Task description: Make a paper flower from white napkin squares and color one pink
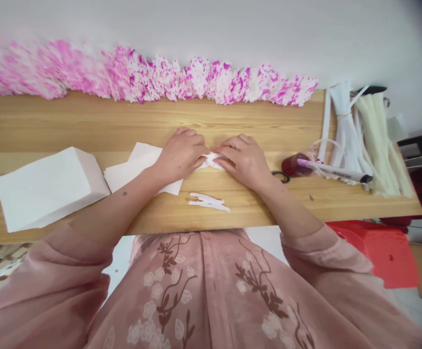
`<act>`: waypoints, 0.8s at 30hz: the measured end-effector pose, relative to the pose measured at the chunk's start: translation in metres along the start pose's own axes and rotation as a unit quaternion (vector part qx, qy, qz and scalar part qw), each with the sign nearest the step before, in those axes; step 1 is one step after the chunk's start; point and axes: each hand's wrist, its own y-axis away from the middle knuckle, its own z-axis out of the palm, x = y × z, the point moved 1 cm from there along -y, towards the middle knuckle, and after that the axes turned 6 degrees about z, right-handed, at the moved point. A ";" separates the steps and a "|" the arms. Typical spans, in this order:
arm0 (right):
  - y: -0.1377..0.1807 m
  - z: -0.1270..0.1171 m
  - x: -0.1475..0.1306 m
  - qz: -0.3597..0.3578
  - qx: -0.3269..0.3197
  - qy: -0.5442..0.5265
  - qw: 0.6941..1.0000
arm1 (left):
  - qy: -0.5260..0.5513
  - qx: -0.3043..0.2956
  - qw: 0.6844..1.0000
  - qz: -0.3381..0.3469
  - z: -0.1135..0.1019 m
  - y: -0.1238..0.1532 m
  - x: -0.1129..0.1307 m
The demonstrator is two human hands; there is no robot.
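While I watch through the head camera, both hands rest close together on the wooden table, near its middle. The left hand and the right hand meet over a small folded white paper, which lies on the wood between their fingertips. The fingers of both hands are bent and closed on this paper, the left ones grasping its left end and the right ones its right end. Only a little part of it shows between them, so I cannot tell how it is folded.

Under the left wrist lie some loose white sheets, flat on the table and just beside a thick white paper stack further left. On the near side of the hands, two thin white strips lie close to the table edge. Along the far edge, against the wall, runs a long row of pink and white paper flowers.

Right of the right hand I see a black loop, mostly hidden by the wrist. Beside it stands a small dark red cup, and a pen-like tool with a pink end lies next to it. Behind these lie a bundle of white sticks and a bundle of cream sticks. Below the table, at the right, there is a red box.
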 end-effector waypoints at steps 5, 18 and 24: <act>0.004 -0.001 0.004 -0.014 0.008 0.017 1.000 | -0.016 0.008 1.000 0.006 -0.001 0.001 0.000; 0.002 -0.006 -0.002 -0.004 -0.005 0.009 1.000 | -0.031 -0.004 0.999 0.004 0.000 0.002 0.001; 0.001 -0.005 -0.001 -0.005 -0.017 0.022 1.000 | -0.035 -0.009 0.999 0.008 -0.004 0.005 0.000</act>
